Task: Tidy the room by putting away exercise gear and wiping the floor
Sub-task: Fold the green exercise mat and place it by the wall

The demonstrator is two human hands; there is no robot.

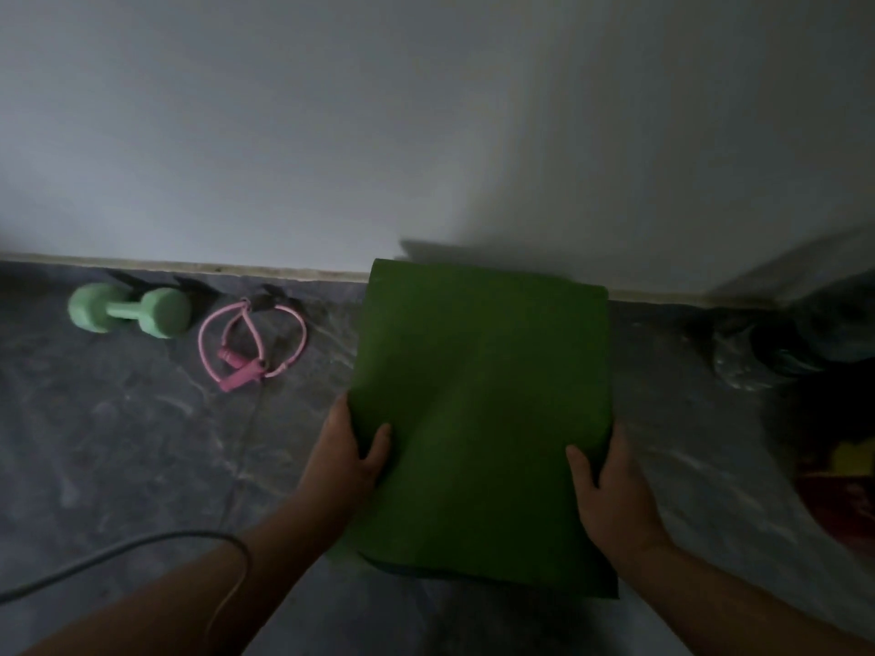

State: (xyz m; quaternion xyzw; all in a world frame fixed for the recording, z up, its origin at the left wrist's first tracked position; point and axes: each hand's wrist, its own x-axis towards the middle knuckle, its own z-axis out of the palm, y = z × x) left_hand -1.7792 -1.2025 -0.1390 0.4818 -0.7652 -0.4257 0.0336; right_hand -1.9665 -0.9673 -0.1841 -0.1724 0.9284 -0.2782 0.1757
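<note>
Green mat (483,409), folded flat, is held up in the middle of the view, with its far edge near the bottom of the white wall (331,134). Both hands hold it by its sides. The left hand (352,454) grips the left edge, thumb on top, and the other fingers are hidden under the mat. The right hand (611,490) grips the right edge the same way, thumb on top and fingers tucked out of sight. Both arms reach forward from the bottom of the picture and are cut off there.

The room is dim and a bit blurry. On the right side there is a dark shape (776,343) on the floor, and it is too dark to tell what it is. Something red and yellow (847,494) sits at the right edge, cut off and hard to make out. A thin grey cord (118,553) curves by the left arm.

On the grey floor (142,442) to the left, a light green dumbbell (129,310) lies close to the wall. A pink stretchy band (251,343) with handles lies between the dumbbell and the mat.
</note>
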